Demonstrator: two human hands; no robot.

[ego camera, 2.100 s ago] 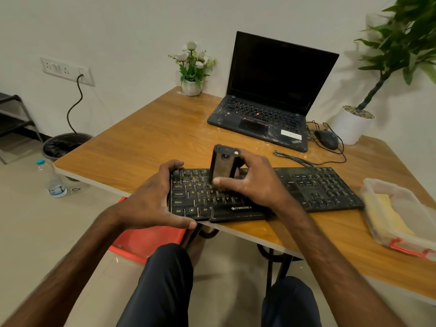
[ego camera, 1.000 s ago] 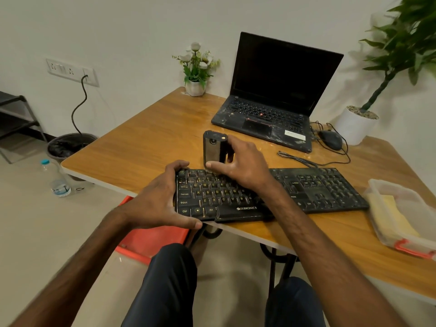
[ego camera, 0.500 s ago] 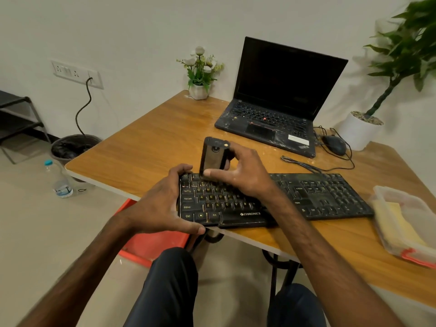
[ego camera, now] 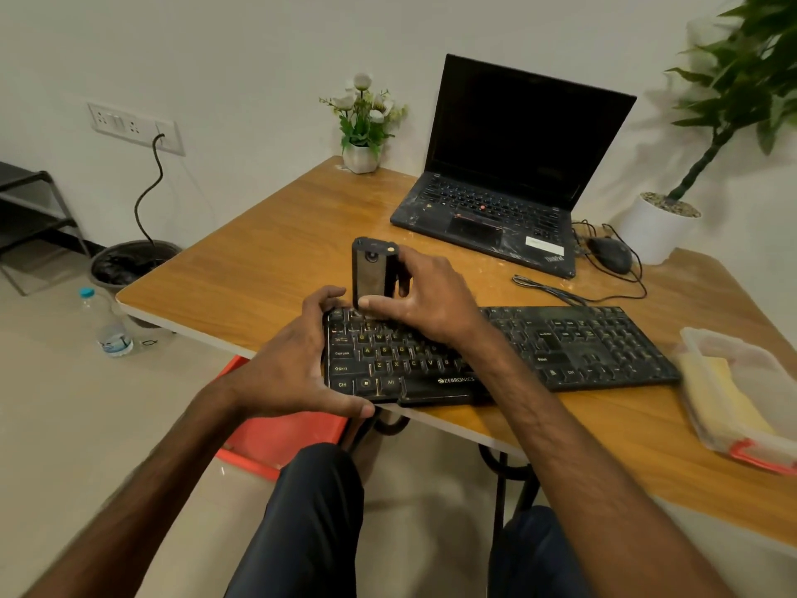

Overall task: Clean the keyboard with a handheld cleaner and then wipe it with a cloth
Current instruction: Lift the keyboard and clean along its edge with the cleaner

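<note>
The right grip (ego camera: 431,304) clasps the handheld cleaner (ego camera: 371,274) upright at ten o'clock on the keyboard (ego camera: 582,347); the left grip (ego camera: 293,364) clamps its nine o'clock end; that end seems to overhang the counter (ego camera: 258,269) at six o'clock, so hard downward pressure could tip it floorward.

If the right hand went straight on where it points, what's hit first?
Likely nothing: the right hand, its grip on the upright black handheld cleaner, points far-left across bare wooden table. The white flower pot looks off-line, though depth is unclear.
</note>
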